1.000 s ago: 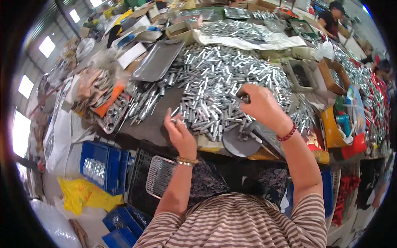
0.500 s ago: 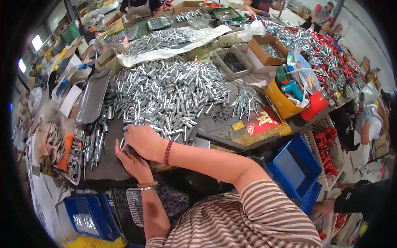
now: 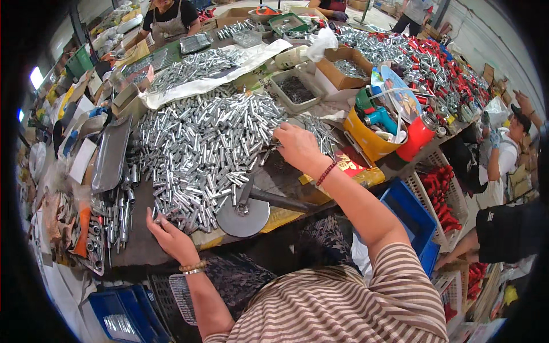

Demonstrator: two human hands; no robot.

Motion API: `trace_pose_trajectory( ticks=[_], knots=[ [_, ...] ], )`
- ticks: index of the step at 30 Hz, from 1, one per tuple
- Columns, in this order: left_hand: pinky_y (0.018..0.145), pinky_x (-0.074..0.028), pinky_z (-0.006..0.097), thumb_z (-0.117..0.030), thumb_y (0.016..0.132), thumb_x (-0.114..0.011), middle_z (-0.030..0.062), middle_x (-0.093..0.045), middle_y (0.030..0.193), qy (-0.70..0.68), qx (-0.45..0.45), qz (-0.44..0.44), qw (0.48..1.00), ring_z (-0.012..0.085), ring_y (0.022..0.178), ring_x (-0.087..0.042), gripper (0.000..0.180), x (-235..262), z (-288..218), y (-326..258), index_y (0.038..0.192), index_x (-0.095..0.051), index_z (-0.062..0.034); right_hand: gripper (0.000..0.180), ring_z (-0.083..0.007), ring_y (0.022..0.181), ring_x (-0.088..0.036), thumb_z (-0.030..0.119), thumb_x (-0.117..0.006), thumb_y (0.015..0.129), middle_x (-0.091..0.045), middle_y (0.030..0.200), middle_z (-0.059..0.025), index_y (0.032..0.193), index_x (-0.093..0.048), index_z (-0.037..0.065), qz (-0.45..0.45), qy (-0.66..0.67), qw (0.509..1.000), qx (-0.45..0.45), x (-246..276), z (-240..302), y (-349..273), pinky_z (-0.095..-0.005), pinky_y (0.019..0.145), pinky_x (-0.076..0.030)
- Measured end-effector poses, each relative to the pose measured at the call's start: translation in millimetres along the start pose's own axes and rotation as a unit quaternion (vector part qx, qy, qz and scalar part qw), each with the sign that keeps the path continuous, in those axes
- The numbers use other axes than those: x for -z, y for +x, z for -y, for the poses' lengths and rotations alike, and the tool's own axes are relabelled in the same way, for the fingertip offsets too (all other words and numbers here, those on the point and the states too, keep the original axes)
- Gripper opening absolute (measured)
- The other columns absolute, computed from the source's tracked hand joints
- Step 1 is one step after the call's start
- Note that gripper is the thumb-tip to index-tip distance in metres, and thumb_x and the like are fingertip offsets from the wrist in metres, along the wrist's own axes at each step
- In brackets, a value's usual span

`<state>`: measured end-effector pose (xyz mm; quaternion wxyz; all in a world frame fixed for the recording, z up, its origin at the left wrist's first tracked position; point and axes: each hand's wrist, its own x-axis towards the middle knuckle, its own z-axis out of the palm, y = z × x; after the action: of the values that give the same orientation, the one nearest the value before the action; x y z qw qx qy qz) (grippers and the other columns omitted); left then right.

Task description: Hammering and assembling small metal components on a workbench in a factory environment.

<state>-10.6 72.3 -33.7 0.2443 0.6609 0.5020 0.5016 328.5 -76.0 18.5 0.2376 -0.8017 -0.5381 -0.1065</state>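
- A big heap of small silver metal pieces (image 3: 206, 143) lies on the bench (image 3: 140, 228). Call its middle the clock's middle, with 12 at the top. It sits right in front of the person, likely so both hands can reach it.
- The right hand (image 3: 298, 147) is at 3 o'clock, at the heap's edge. Its fingers bend down by the pieces. I cannot tell if this grip has a piece in it, as the fingertips are too small to see well.
- The left hand (image 3: 171, 237) is at 7 o'clock, near the bench's front edge. Its fingers are curled, with a shiny bit by them. I cannot tell if that grip has hold of it. Maybe the hand sits low to stay out of the other's way.
- A round grey plate (image 3: 246, 224) is at 5 o'clock, with a dark bar (image 3: 286, 202) beside it. It is close to the person, perhaps to be handy.
- A white cloth (image 3: 246, 67) at 12 o'clock runs between this heap and another one (image 3: 200, 66), maybe to stop them mixing.
- A grey tub (image 3: 303, 104) at 2 o'clock keeps tiny dark bits together.
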Motion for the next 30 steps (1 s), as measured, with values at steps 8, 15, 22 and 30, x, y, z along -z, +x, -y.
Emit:
trace_pose_trajectory(
  ticks=[8, 15, 22, 30],
  knots=[
    [0.101, -0.048, 0.043, -0.008, 0.109, -0.042, 0.0242, -0.061, 0.129, -0.025, -0.008, -0.028, 0.999, 0.0338, 0.112, -0.064, 0.043, 0.6, 3.5, -2.7, 0.151, -0.047, -0.0031, 0.023, -0.0378, 0.104, -0.067, 0.014, -0.074, 0.086, -0.067, 0.107, -0.0130, 0.107, -0.069, 0.009, 0.018, 0.015, 0.998, -0.059, 7.3, -49.5, -4.6, -0.0492, 0.086, -0.055],
    [0.099, -0.048, 0.042, -0.008, 0.109, -0.043, 0.0226, -0.063, 0.124, -0.015, -0.020, -0.014, 1.000, 0.0318, 0.107, -0.064, 0.043, 1.9, 7.6, -2.6, 0.152, -0.047, -0.0032, 0.025, -0.0364, 0.105, -0.067, 0.008, -0.071, 0.080, -0.065, 0.106, -0.0133, 0.105, -0.066, 0.006, 0.090, -0.012, 0.996, -0.008, 16.7, -58.8, 10.1, -0.0487, 0.089, -0.055],
    [0.099, -0.048, 0.041, -0.009, 0.109, -0.043, 0.0209, -0.063, 0.124, -0.009, -0.016, -0.011, 1.000, 0.0302, 0.107, -0.063, 0.044, 3.1, 8.9, -3.1, 0.153, -0.047, -0.0045, 0.042, -0.0376, 0.114, -0.065, 0.008, -0.071, 0.077, -0.064, 0.120, -0.0144, 0.118, -0.061, 0.006, 0.200, 0.003, 0.979, 0.026, 24.5, -59.7, 17.2, -0.0486, 0.092, -0.055],
    [0.099, -0.048, 0.042, -0.011, 0.109, -0.046, 0.0191, -0.063, 0.124, 0.019, -0.021, -0.001, 1.000, 0.0311, 0.109, -0.063, 0.043, -5.7, -2.1, -2.2, 0.152, -0.049, -0.0055, 0.043, -0.0398, 0.116, -0.064, 0.005, -0.069, 0.076, -0.066, 0.117, -0.0181, 0.118, -0.062, 0.004, 0.158, 0.008, 0.985, 0.068, 26.7, -66.2, 6.1, -0.0488, 0.095, -0.055]
  ],
)
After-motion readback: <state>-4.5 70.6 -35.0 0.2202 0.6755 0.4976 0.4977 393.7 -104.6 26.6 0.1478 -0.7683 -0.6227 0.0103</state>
